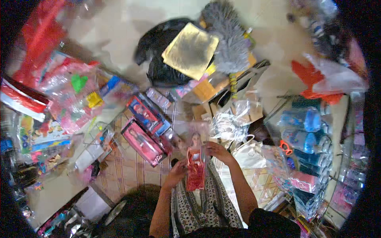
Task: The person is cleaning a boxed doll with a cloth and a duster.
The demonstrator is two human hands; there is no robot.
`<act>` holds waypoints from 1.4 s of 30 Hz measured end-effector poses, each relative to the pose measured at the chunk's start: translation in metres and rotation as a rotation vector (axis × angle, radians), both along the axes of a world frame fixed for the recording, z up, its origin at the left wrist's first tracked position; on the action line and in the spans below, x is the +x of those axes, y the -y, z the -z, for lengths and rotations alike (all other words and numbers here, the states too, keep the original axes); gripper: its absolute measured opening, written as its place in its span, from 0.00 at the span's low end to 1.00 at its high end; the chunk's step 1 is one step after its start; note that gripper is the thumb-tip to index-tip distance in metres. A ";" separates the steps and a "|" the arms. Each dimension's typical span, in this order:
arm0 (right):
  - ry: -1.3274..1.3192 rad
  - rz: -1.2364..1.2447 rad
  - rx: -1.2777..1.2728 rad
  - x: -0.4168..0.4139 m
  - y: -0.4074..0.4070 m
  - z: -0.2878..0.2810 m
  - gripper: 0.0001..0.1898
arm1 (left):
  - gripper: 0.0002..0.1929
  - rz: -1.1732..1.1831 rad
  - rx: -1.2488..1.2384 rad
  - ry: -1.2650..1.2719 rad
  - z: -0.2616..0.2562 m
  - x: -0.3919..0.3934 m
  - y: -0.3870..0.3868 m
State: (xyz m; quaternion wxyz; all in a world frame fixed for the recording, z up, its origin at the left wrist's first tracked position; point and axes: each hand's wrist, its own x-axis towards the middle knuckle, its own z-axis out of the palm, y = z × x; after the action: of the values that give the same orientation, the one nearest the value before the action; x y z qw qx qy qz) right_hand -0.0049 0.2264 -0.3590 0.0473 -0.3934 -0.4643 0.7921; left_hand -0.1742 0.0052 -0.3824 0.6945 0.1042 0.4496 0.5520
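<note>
Both hands hold a doll (195, 160) in a clear plastic package, upright in front of my lap. The doll wears a red dress. My left hand (178, 172) grips the package low on its left side, and my right hand (218, 151) has hold of its right side higher up. Close by on the left lies a pink doll box (144, 142) with a clear front. A blue and red doll box (144, 114) rests beyond it, partly against other boxes. My patterned trousers or skirt (205, 205) show beneath the package.
Beyond the boxes are a black plastic bag (157, 62), a yellowish sheet (192, 50) and a grey furry item (229, 38). Crumpled clear plastic (227, 125) and a white bag (250, 154) lie to the right. Packaged goods (309, 142) hang further right; colourful plastic packets (71, 95) crowd the left.
</note>
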 end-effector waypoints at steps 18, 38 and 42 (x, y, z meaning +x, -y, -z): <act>0.629 0.310 1.253 -0.062 -0.257 -0.002 0.24 | 0.29 -0.006 0.019 -0.621 -0.176 0.010 -0.110; 0.526 0.259 0.843 0.081 0.014 -0.292 0.20 | 0.26 -0.212 0.110 -0.482 -0.327 -0.045 -0.098; 0.022 0.608 0.018 0.082 0.099 -0.311 0.19 | 0.20 -0.033 0.105 -0.493 -0.336 -0.063 -0.066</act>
State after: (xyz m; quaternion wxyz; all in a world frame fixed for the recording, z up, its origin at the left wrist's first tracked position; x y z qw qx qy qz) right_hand 0.0768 0.1271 -0.0476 0.2806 -0.5225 -0.3329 0.7330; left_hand -0.2374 0.0710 -0.0464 0.5486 0.2642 0.5777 0.5436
